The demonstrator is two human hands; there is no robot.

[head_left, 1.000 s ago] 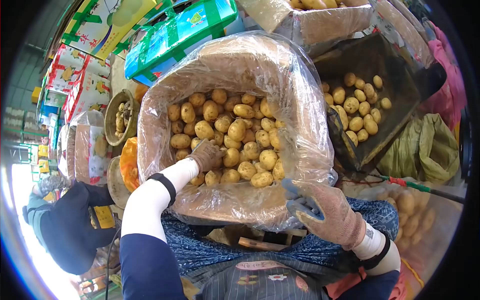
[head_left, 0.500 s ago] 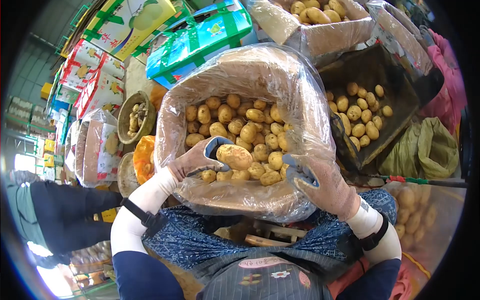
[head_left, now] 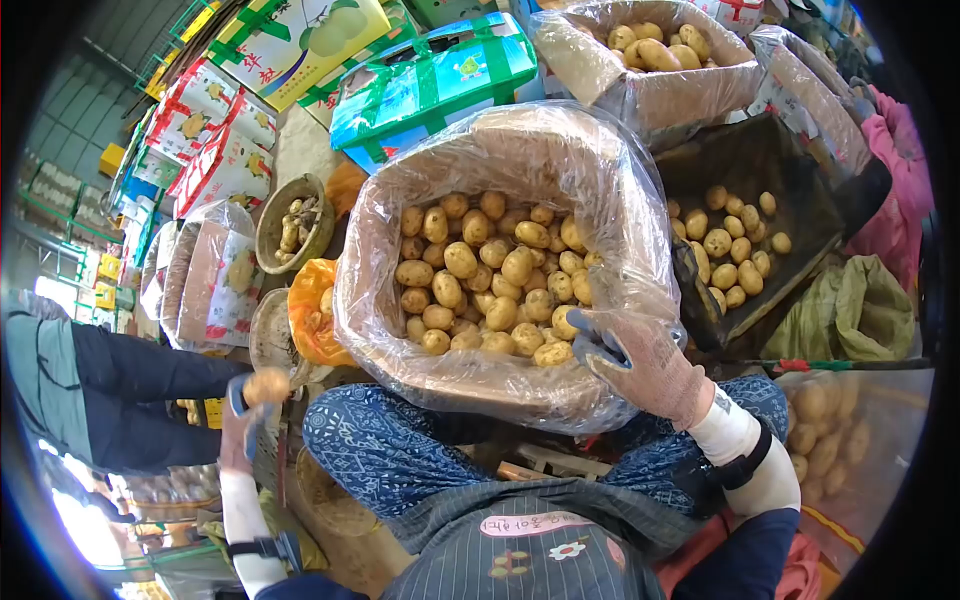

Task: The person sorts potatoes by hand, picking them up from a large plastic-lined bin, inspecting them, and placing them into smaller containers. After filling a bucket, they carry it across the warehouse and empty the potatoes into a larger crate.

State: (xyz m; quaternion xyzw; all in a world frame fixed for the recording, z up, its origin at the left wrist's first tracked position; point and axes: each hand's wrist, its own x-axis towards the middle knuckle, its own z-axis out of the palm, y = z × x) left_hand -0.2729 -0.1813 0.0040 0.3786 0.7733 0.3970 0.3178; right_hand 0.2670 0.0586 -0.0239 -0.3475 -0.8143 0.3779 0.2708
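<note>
My left hand (head_left: 240, 425), in a grey and blue glove, is stretched out to the lower left and grips a potato (head_left: 266, 386) at its fingertips. Beside my left knee, the hand is well outside the box. A cardboard box lined with clear plastic (head_left: 460, 385) stands before my lap, with many potatoes (head_left: 500, 290) inside. At the box's right near edge is my gloved right hand (head_left: 625, 350), its thumb and fingers apart and nothing between them.
A dark tray (head_left: 790, 165) with potatoes lies right of the box. Another potato box (head_left: 690, 95) and a blue-green carton (head_left: 430, 85) stand behind. A bowl (head_left: 268, 245) and an orange bag (head_left: 305, 325) are left. A standing person's legs (head_left: 150, 390) show at far left.
My left hand has moved from over the box out to the lower left with a potato. My right hand stays by the box's right edge. The whole view has shifted slightly.
</note>
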